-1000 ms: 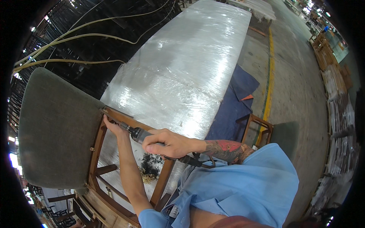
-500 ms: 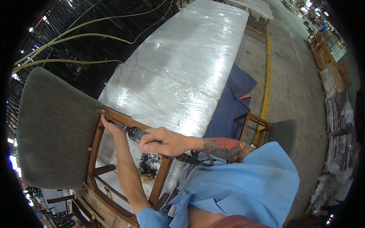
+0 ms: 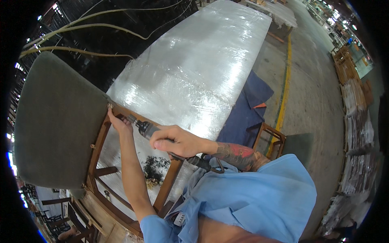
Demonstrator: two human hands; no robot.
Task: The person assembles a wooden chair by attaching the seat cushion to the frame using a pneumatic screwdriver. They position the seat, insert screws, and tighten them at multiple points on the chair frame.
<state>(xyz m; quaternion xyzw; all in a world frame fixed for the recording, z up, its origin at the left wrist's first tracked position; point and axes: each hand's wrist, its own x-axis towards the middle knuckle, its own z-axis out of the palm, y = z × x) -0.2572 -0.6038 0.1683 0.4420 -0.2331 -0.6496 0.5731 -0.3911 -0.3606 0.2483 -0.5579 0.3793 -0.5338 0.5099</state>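
Right hand [image 3: 172, 140] gripped a power screwdriver [image 3: 147, 129]; left hand [image 3: 121, 123], grip unclear, lay at the chair frame [image 3: 171, 178]. Apparent screwdriving next needed careful alignment.

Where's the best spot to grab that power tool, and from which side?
Probably grip the power tool around its thick body, from the right, as the right hand does. Its narrow tip points left toward the left hand, and a dark fitting trails off the rear, so the middle seems safest.
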